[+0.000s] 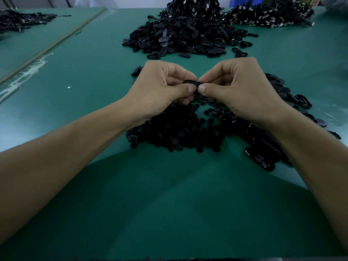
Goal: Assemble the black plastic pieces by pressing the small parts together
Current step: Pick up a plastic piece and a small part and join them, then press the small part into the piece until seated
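Observation:
A small black plastic piece is held above the green table, mostly hidden by fingertips. My left hand pinches its left end between thumb and curled fingers. My right hand pinches its right end the same way, and the two thumbs nearly touch below it. Directly under both hands lies a heap of small round black parts. Black oval pieces are spread under and beyond my right wrist.
A large mound of black oval pieces rises at the back centre, with another pile at the back right and a third at the far left. A seam strip crosses the green mat on the left.

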The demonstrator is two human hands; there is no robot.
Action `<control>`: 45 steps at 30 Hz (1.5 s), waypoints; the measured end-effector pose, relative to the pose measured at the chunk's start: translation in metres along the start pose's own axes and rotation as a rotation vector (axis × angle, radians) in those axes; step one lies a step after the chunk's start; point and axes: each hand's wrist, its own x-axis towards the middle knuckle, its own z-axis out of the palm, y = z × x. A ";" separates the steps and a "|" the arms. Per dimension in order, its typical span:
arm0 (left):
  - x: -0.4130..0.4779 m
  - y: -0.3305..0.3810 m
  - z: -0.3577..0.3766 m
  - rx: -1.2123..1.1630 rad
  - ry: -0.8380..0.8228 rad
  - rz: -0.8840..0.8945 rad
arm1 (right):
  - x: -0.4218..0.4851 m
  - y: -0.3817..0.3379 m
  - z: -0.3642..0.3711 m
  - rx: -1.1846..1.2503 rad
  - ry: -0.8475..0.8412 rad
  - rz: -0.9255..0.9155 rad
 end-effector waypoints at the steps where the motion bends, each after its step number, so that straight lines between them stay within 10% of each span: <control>1: 0.000 0.000 0.000 -0.007 0.001 -0.008 | 0.000 0.000 0.001 -0.002 -0.004 0.000; 26: 0.001 -0.005 0.000 0.115 0.051 0.061 | 0.001 -0.001 0.002 -0.040 -0.026 0.032; 35: 0.018 -0.021 -0.034 0.068 0.428 0.011 | 0.008 0.022 -0.018 -0.787 -0.031 0.140; 45: 0.021 -0.038 -0.050 0.379 0.507 -0.024 | 0.015 0.022 -0.009 -0.917 -0.088 0.122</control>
